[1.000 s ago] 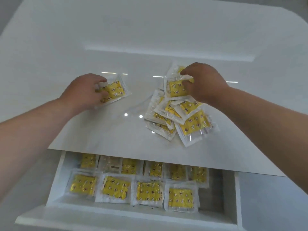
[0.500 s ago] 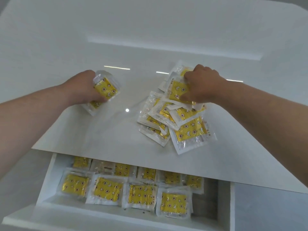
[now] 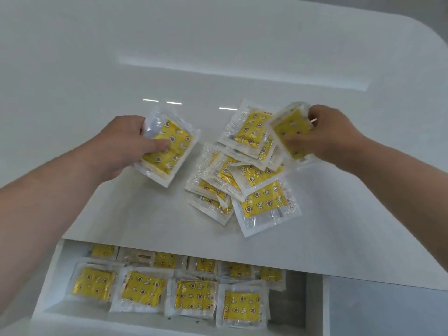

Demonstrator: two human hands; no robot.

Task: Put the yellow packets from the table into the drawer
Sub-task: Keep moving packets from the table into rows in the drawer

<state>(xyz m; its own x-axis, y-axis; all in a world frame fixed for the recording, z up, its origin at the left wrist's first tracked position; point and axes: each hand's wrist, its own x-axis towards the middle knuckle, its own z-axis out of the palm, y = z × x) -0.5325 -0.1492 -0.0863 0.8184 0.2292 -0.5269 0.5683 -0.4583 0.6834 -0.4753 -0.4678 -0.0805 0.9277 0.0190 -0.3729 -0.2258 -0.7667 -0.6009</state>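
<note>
My left hand (image 3: 126,146) grips a yellow packet (image 3: 169,151), possibly a thin stack, lifted off the white table (image 3: 135,214) left of centre. My right hand (image 3: 332,137) holds another yellow packet (image 3: 292,132), raised just above the right top of the pile. The pile of several yellow packets (image 3: 244,180) in clear wrappers lies on the table between my hands. Below the table's front edge the white drawer (image 3: 48,292) stands open, with several yellow packets (image 3: 194,297) laid in two rows inside.
The drawer's right end (image 3: 293,301) shows a bare strip of floor beside the last packet. A white raised ledge (image 3: 242,71) runs across the back of the table. A grey surface (image 3: 388,311) lies right of the drawer.
Both hands have lifted their packets off the table. My right hand moved right and up from the pile with one packet; my left hand's packet tilted and came nearer.
</note>
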